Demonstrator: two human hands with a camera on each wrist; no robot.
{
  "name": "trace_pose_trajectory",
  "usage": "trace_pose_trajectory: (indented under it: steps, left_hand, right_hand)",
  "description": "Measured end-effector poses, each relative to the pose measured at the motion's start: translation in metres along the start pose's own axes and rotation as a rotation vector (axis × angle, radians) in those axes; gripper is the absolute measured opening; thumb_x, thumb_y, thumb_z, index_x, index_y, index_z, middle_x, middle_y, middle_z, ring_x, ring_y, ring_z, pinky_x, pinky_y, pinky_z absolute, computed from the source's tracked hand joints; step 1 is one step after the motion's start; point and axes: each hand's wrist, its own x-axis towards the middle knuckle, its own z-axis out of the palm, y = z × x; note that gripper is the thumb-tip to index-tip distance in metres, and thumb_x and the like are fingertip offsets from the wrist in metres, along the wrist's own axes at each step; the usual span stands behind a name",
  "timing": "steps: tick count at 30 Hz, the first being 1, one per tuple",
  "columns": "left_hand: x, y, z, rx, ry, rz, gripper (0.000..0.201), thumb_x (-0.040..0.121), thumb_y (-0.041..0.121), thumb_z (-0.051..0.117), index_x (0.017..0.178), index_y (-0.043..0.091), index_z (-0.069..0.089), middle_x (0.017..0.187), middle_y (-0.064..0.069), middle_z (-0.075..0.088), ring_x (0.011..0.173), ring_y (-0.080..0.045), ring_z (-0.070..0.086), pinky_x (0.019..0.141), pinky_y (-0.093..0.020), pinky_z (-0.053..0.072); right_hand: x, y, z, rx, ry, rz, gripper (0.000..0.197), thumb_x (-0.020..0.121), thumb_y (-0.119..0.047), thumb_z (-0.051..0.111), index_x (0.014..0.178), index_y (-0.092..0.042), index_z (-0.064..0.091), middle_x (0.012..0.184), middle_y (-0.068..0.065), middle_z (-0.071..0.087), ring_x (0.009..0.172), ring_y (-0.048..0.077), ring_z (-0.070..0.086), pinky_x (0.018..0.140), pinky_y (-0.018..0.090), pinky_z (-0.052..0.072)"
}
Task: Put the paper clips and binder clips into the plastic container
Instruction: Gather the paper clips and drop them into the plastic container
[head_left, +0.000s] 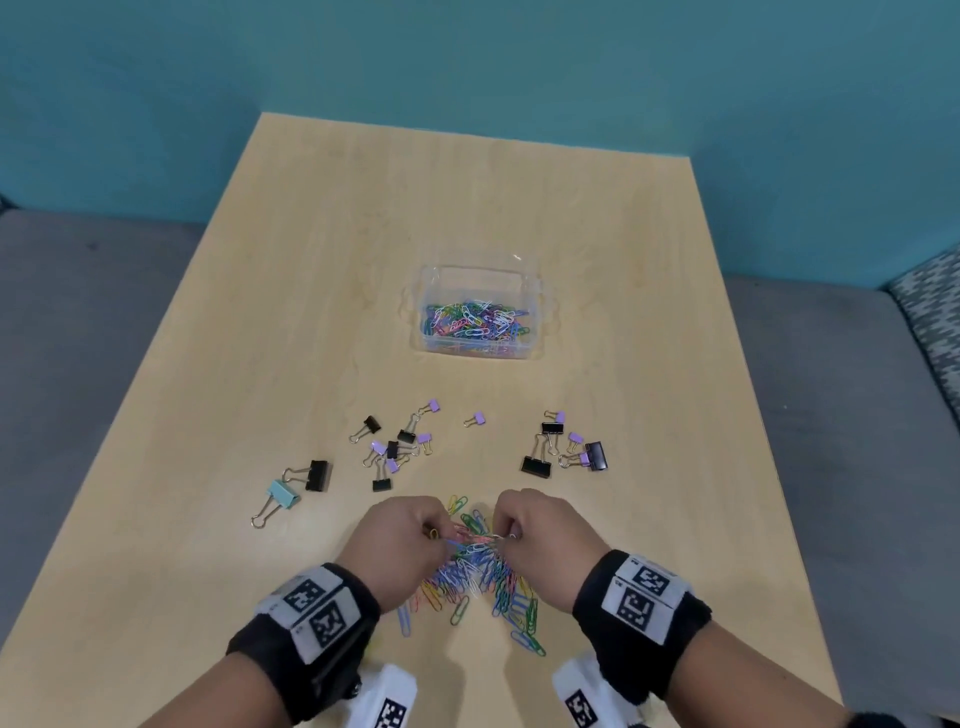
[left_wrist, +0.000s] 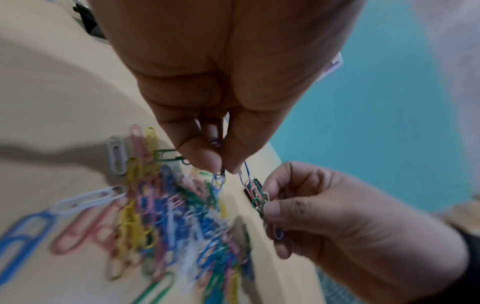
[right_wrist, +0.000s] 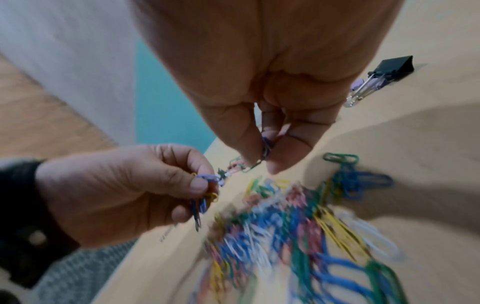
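Both hands are mid-grab: left hand (head_left: 402, 540) and right hand (head_left: 540, 535) each pinch paper clips (head_left: 475, 577) from the near bench pile. Next up, carry them to the container (head_left: 480, 312); binder clips (head_left: 563, 447) wait between.

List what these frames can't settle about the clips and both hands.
- Head view: the clips each hand pinches are hidden by the left hand and right hand.
- Both wrist views: the paper clip pile is motion-blurred; no count.
- Left wrist view: the plastic container is behind the hand.
- Head view: whether the container holds binder clips is too small to tell.
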Motion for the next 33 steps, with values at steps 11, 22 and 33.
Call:
trace_pose_trajectory:
  steps: [11, 22, 33]
  left_hand:
    - [0.088, 0.091, -0.087, -0.466, 0.196, 0.1, 0.014, 0.077, -0.01, 0.067, 0.072, 0.003, 0.065, 0.065, -0.014, 0.057, 0.044, -0.013, 0.053, 0.049, -0.022, 0.05]
    - [0.139, 0.119, -0.109, -0.417, 0.229, 0.106, 0.031, 0.077, -0.004, 0.071, 0.105, 0.007, 0.065, 0.105, -0.012, 0.063, 0.074, -0.02, 0.061, 0.078, -0.036, 0.058]
    - [-0.052, -0.084, -0.01, 0.633, 0.036, 0.274, 0.104, 0.055, 0.039, 0.085, 0.142, 0.022, 0.033, 0.145, -0.005, 0.04, 0.131, -0.022, 0.036, 0.102, -0.031, 0.038]
  right_hand:
    - [0.094, -0.017, -0.133, 0.543, 0.287, -0.016, 0.025, 0.078, 0.011, 0.062, 0.069, -0.012, 0.056, 0.059, 0.003, 0.052, 0.045, 0.012, 0.052, 0.051, 0.03, 0.055]
    - [0.154, -0.018, -0.169, 0.191, 0.345, 0.073, 0.019, 0.079, -0.015, 0.067, 0.098, -0.016, 0.064, 0.092, 0.006, 0.064, 0.085, 0.031, 0.065, 0.082, 0.041, 0.053]
    - [-0.064, 0.065, 0.014, -0.268, -0.025, -0.032, 0.1, 0.08, -0.047, 0.062, 0.15, -0.031, -0.008, 0.158, -0.001, -0.002, 0.146, 0.018, -0.007, 0.118, 0.034, 0.016]
